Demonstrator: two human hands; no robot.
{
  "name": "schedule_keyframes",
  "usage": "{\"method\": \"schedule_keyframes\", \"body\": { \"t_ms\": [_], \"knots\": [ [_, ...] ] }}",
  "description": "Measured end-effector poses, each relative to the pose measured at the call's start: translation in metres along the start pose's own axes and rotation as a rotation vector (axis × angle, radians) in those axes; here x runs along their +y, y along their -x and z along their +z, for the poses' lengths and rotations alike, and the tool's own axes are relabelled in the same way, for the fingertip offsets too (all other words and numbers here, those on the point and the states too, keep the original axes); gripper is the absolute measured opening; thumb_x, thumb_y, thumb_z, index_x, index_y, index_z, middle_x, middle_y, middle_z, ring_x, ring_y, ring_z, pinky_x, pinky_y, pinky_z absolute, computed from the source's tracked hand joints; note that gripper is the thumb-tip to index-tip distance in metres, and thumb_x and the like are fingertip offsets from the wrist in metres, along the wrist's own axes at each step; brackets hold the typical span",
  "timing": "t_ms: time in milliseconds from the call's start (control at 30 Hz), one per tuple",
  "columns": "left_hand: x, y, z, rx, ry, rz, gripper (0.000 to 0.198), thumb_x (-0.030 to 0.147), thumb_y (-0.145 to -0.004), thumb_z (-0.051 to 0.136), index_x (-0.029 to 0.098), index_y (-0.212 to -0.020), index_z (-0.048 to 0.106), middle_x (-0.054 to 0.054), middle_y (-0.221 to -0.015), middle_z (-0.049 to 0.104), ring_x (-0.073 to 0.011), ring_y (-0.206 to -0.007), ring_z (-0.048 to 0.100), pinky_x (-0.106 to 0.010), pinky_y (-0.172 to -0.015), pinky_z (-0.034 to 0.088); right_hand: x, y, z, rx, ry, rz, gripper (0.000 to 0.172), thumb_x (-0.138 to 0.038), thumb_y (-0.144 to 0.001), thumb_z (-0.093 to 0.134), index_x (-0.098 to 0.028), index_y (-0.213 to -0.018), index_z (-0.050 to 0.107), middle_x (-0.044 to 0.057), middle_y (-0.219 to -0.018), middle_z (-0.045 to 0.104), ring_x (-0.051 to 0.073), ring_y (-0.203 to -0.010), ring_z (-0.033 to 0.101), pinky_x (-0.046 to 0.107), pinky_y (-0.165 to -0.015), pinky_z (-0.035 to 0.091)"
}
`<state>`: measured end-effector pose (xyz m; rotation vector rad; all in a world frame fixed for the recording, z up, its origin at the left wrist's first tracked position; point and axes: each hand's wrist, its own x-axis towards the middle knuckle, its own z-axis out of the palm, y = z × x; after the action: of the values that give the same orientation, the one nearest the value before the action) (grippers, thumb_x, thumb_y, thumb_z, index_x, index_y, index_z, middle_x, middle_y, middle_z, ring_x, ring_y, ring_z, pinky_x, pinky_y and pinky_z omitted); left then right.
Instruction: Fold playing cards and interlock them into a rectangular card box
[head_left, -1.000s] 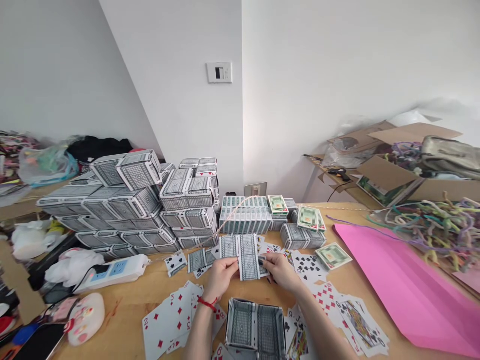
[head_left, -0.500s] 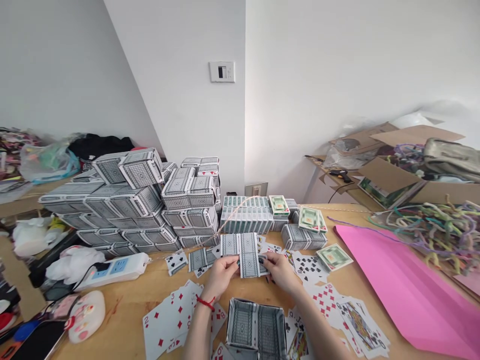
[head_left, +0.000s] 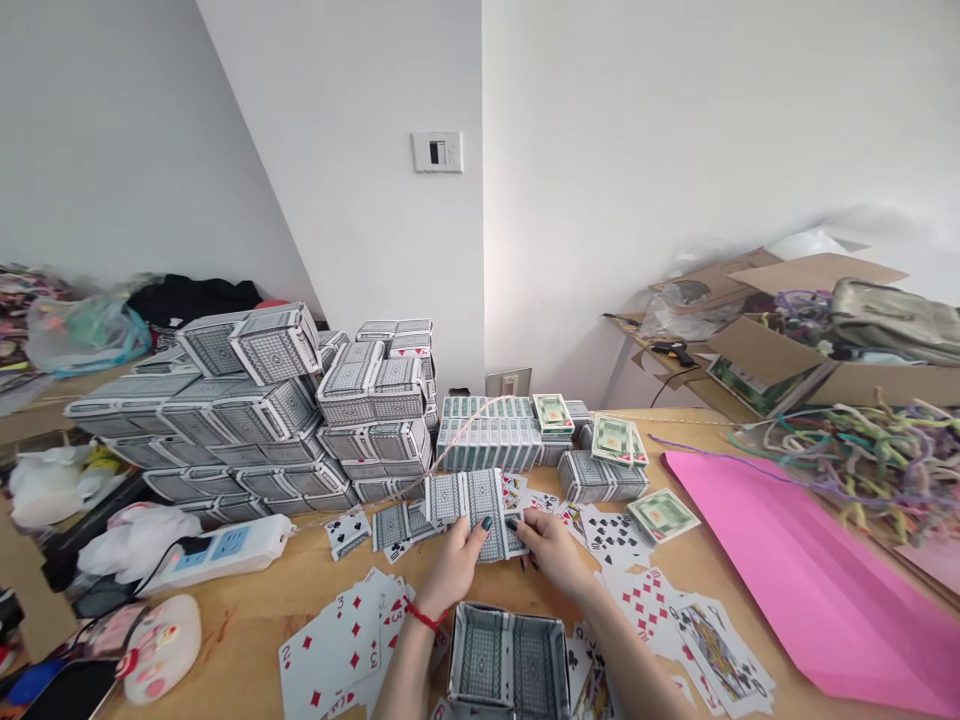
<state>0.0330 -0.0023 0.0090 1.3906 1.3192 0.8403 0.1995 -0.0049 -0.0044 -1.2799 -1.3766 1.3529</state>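
Between my two hands, above the table, is a piece of joined playing cards (head_left: 484, 495) with grey patterned backs facing up. My left hand (head_left: 459, 562) grips its near left side, thumb on top. At its right side, my right hand (head_left: 551, 545) pinches the card edge between thumb and fingers. Just below my hands stands an open box made of playing cards (head_left: 510, 655), its inside showing two grey backs. Face-up cards lie to both sides, among them a two of diamonds (head_left: 307, 665) at left and a ten of diamonds (head_left: 646, 605) at right.
Stacked card boxes (head_left: 251, 400) fill the back left. Green card packs (head_left: 664, 513) lie at right beside a pink sheet (head_left: 787, 560). A white power strip (head_left: 232, 560) sits at left; coloured cords (head_left: 870, 465) and a cardboard box (head_left: 870, 385) are far right.
My left hand has shifted, its thumb now lying on the top of the joined cards. The piece has turned slightly. The whole view has moved a little.
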Motion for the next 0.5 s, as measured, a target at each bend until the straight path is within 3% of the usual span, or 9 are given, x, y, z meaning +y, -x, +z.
{"method": "schedule_keyframes", "body": {
  "t_ms": [133,500],
  "knots": [
    [-0.0044,-0.0002,0.0014,-0.015,0.021,0.06,0.028,0.045,-0.078,0.045,0.018,-0.083,0.05,-0.005,-0.088,0.059,-0.0212,-0.088,0.051,-0.031,-0.081,0.038,0.0004,-0.0002,0.0007,-0.014,-0.054,0.011,0.04,-0.057,-0.075,0.047,-0.021,-0.061,0.039,-0.007,-0.046,0.039,0.008,-0.038,0.039,0.02,-0.039,0.029],
    [0.0006,0.0019,0.0006,0.004,0.039,0.029,0.026,0.045,-0.079,0.045,0.019,-0.08,0.049,-0.005,-0.087,0.059,-0.0214,-0.091,0.051,-0.03,-0.083,0.037,-0.0029,0.0007,0.0012,-0.05,-0.087,0.006,0.044,-0.06,-0.072,0.051,-0.02,-0.057,0.041,-0.006,-0.043,0.044,0.009,-0.037,0.04,0.021,-0.04,0.027]
  ]
}}
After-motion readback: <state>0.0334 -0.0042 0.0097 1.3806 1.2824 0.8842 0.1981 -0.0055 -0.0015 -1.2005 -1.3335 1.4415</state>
